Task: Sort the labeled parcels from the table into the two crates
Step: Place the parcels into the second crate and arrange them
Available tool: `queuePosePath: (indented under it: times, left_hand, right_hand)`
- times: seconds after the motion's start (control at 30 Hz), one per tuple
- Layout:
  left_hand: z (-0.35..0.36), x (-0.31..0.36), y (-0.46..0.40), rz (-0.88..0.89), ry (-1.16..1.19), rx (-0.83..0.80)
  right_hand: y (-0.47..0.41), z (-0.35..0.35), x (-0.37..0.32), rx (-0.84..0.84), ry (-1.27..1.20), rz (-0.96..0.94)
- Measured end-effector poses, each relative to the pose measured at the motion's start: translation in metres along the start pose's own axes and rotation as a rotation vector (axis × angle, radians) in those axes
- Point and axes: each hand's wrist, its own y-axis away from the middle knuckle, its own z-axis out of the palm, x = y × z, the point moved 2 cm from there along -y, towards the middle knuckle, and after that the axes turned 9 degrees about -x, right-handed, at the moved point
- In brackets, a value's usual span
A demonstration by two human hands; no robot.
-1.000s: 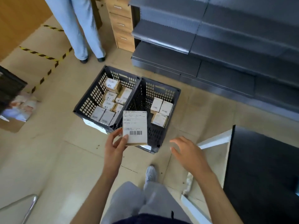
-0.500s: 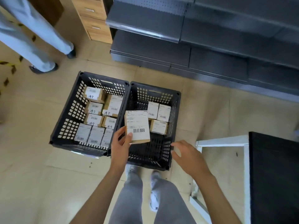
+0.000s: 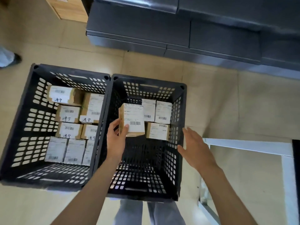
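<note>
A labeled parcel (image 3: pixel 132 119) is held in the left hand (image 3: pixel 115 137), pinched between thumb and fingers at its lower left corner, with the barcode label turned up. It is carried above the inside of the right crate (image 3: pixel 181 120), just inside that crate's left wall, and whether it touches anything below cannot be told. The right hand (image 3: pixel 194 149) is spread wide with straight fingers and holds nothing; it is seen over the right rim of the same crate, but contact with the rim cannot be confirmed.

Three parcels (image 3: pixel 156 118) are laid flat in the far half of the right crate, two side by side and one in front of them. The near half of this crate's floor is bare, so open room is left in front of and to the left of those three.

The left crate (image 3: pixel 33 101) is set rim to rim against the right one on the floor (image 3: pixel 211 103). It is filled with several rows of parcels (image 3: pixel 71 120), some marked by hand, and only a narrow strip is left along its near wall.

A white-framed surface (image 3: pixel 243 146) with a dark top is seen at the right edge, close to the right crate. Grey shelving (image 3: pixel 178 30) runs along the far side, well apart from both crates.
</note>
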Motion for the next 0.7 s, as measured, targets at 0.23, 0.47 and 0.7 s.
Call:
queuePosePath:
  times: [0.23, 0.47, 0.7]
  left_hand:
    - [0.013, -0.027, -0.064, 0.039, -0.128, 0.059]
    - [0.027, -0.05, -0.111, 0.051, -0.217, 0.073]
    - [0.035, -0.058, -0.138, 0.024, -0.267, 0.103]
  right_hand:
    - [-0.042, 0.024, 0.012, -0.014, 0.079, 0.031]
    - [-0.045, 0.037, 0.017, 0.059, -0.004, -0.027]
    - [-0.046, 0.036, 0.019, 0.073, -0.021, -0.057]
